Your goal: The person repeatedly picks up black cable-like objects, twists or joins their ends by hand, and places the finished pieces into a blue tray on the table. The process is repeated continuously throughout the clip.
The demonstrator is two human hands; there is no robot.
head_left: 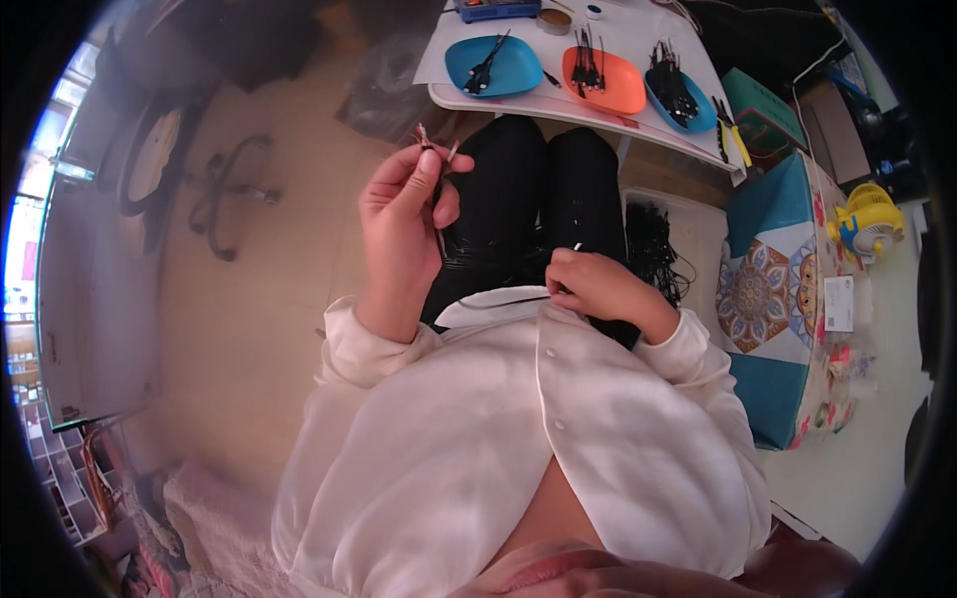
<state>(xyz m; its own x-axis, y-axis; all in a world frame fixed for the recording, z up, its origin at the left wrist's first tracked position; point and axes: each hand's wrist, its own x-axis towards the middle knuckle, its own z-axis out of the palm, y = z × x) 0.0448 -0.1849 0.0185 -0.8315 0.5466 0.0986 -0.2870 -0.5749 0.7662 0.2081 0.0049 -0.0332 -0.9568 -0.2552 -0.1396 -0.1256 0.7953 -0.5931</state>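
Note:
Raised over my left thigh, my left hand (pixel 399 209) is closed on a thin black cable (pixel 440 241). Fine bare or coloured wire ends (pixel 423 133) stick up past the thumb and fingers. The cable hangs down below that hand toward my lap. In front of my belly, my right hand (pixel 605 291) is curled round a black cable too, and a small pale tip (pixel 578 246) pokes out above its knuckles. Whether both hands hold the same cable I cannot tell.
Ahead, a white table (pixel 638 135) bears a blue tray (pixel 461 62), an orange tray (pixel 623 97) and another blue tray (pixel 708 120), all with black cables. Yellow-handled pliers (pixel 740 145) lie at its right. A bin (pixel 698 224) of black cables and a yellow fan (pixel 867 221) stand right.

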